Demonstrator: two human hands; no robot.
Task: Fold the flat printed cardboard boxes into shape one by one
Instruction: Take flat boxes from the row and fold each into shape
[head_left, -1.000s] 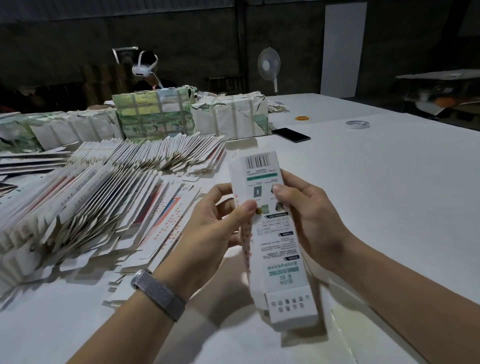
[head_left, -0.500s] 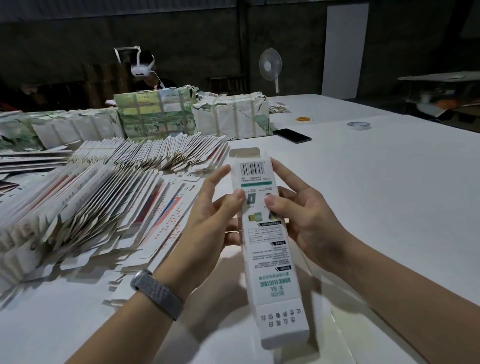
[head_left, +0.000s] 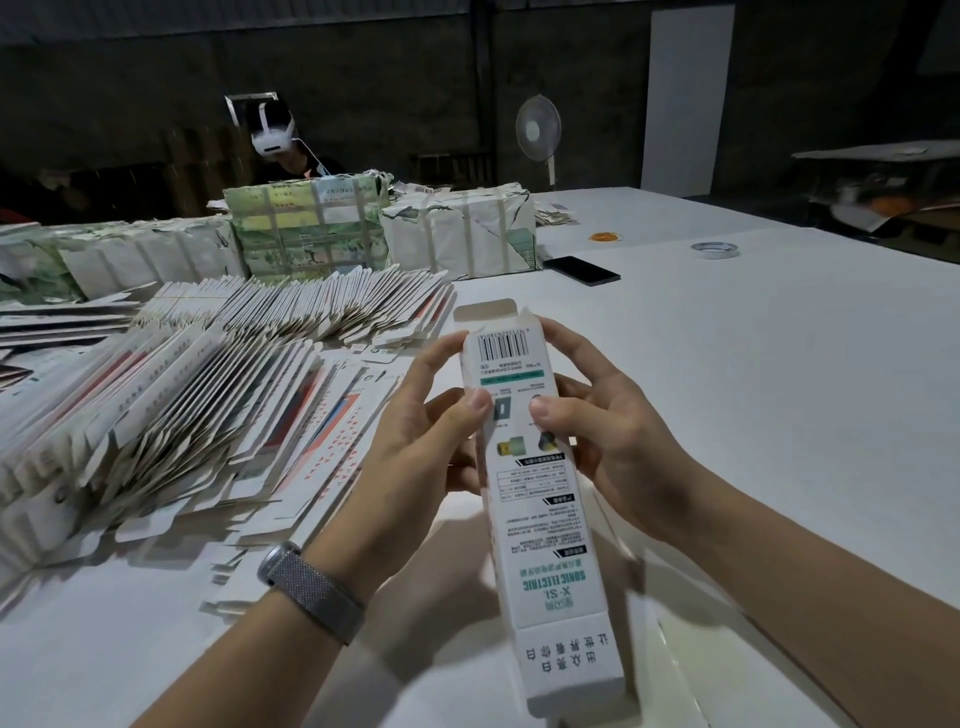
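White printed cardboard, a long narrow box (head_left: 540, 499), sits upright between both hands above the counter (head_left: 779, 389), barcode end away from the person. A second ago it was still nearly flat and tilted; now it has squared up into a tube, and the hands have slid higher toward the far end. The left hand (head_left: 415, 457) has its grip clamped on the box's left edge, thumb on the printed face and fingers curled behind. The right hand (head_left: 602, 441) holds the opposite edge the same way, thumb on the face, index finger reaching up beside the barcode. At the top the tuck flap (head_left: 485, 312) stands open and unfolded, and the near end looks open too, though I can't quite see inside. So the body seems formed and the ends are what remain; I'd guess the far flaps get folded in next, which needs the side tabs tucked first so the lid doesn't buckle. To the left a fanned pile of flat boxes (head_left: 182, 405) waits on the counter, with wrapped bundles (head_left: 311, 228) behind it and a phone (head_left: 581, 270) further off.
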